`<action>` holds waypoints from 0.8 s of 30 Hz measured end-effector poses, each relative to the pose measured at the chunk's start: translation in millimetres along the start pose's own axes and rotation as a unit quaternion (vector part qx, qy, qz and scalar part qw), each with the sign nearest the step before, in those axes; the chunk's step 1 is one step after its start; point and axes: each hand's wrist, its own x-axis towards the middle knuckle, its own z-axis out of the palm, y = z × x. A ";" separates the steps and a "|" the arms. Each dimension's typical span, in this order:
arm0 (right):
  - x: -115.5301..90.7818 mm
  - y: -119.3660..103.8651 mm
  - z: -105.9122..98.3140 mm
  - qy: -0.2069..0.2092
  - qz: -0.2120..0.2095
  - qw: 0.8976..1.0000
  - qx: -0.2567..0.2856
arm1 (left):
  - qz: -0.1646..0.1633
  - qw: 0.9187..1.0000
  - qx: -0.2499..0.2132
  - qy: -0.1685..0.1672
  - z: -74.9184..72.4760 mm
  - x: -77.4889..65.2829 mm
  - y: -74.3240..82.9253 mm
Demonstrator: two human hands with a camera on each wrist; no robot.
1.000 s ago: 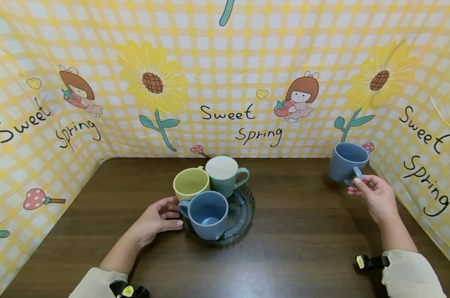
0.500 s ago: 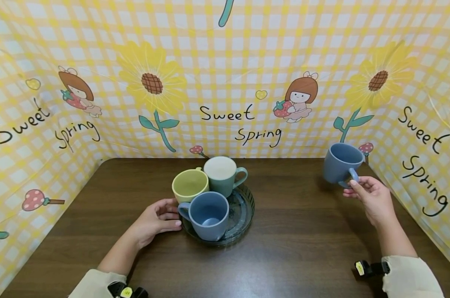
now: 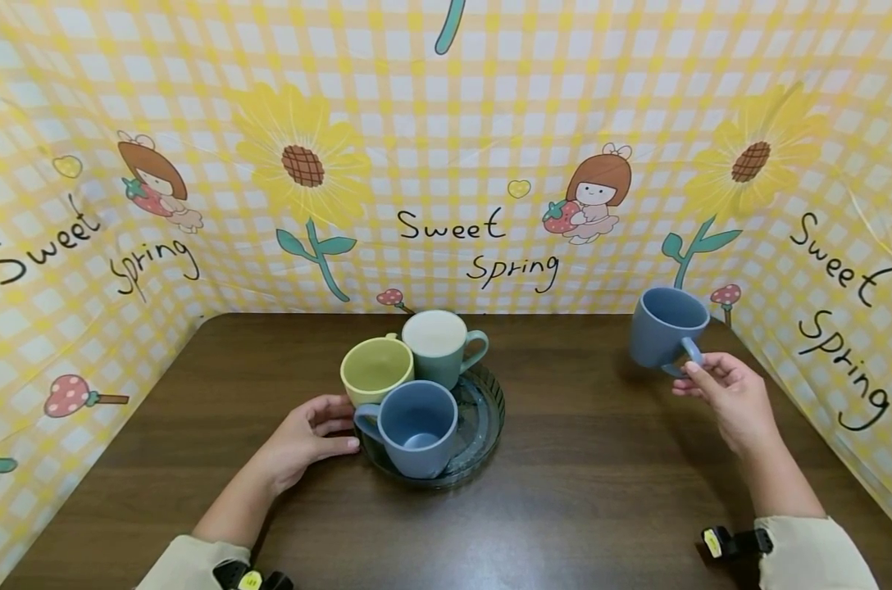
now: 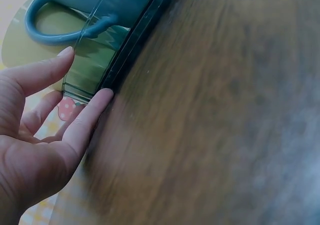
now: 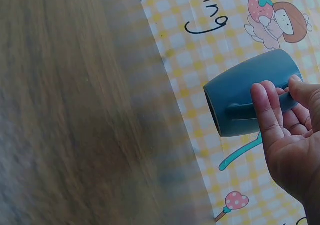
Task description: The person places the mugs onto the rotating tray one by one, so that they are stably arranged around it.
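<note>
In the head view my left hand [image 3: 302, 447] rests against the left side of a dark clear glass tray [image 3: 486, 438]. Its fairly straight fingers touch the tray's wall in the left wrist view. Three mugs stand close together on the tray: a yellow-green one [image 3: 372, 369], a teal one with a white inside [image 3: 433, 360] and a blue one [image 3: 416, 434], its handle towards my left hand. Off to the right, my right hand [image 3: 734, 397] pinches the handle of another blue mug [image 3: 656, 340] between thumb and fingers. That mug is upright, raised above the table.
The dark wooden table [image 3: 564, 508] extends between the tray and my right hand. A yellow checked cloth [image 3: 446, 147] with printed flowers and lettering hangs along the table's back and both sides. Each wrist bears a black strap [image 3: 737, 542].
My right hand has moved a little left and nearer, carrying the blue mug. On the tray, the blue mug sits slightly further right and the teal one slightly further left. My left hand stays in place.
</note>
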 end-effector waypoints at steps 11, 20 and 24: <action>-7.0 -1.5 10.9 -0.008 0.002 1.000 -0.016 | 0.016 0.999 0.027 0.008 1.1 -0.5 1.6; -13.7 -0.6 21.7 -0.005 0.000 1.000 -0.021 | 0.020 0.999 0.021 0.013 1.9 -0.6 0.0; -16.8 -1.8 25.8 -0.007 -0.001 1.000 -0.023 | 0.020 0.999 0.019 0.017 2.8 -0.5 -0.7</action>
